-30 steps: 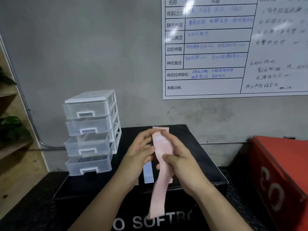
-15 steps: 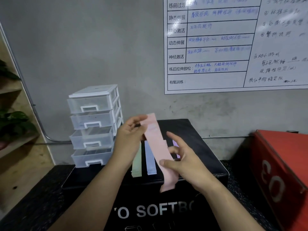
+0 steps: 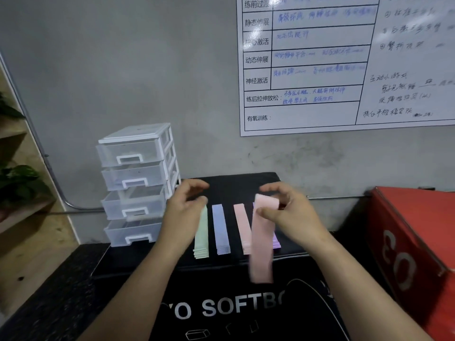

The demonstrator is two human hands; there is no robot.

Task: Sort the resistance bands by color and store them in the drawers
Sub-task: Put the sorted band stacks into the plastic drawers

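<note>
A pink band (image 3: 262, 242) hangs in the air over the front edge of a black soft box (image 3: 234, 308). The right hand (image 3: 293, 215) pinches its top end between thumb and curled fingers, and the lower end is blurred. Behind it, four stacks of bands lie side by side on the box top: a green stack (image 3: 202, 238), a blue stack (image 3: 220, 230), a pink stack (image 3: 242, 227) and a purple stack (image 3: 276, 241), the last mostly hidden by the hanging band. The left hand (image 3: 183, 210) hovers over the far end of the green stack, its fingers loosely bent and apart, holding nothing. A clear drawer unit (image 3: 135, 183) with four drawers stands at the box's left rear corner. A red box (image 3: 406, 242) sits to the right, a whiteboard (image 3: 344, 70) hangs on the wall, and a plant (image 3: 17, 178) rests on a wooden shelf at the left.
</note>
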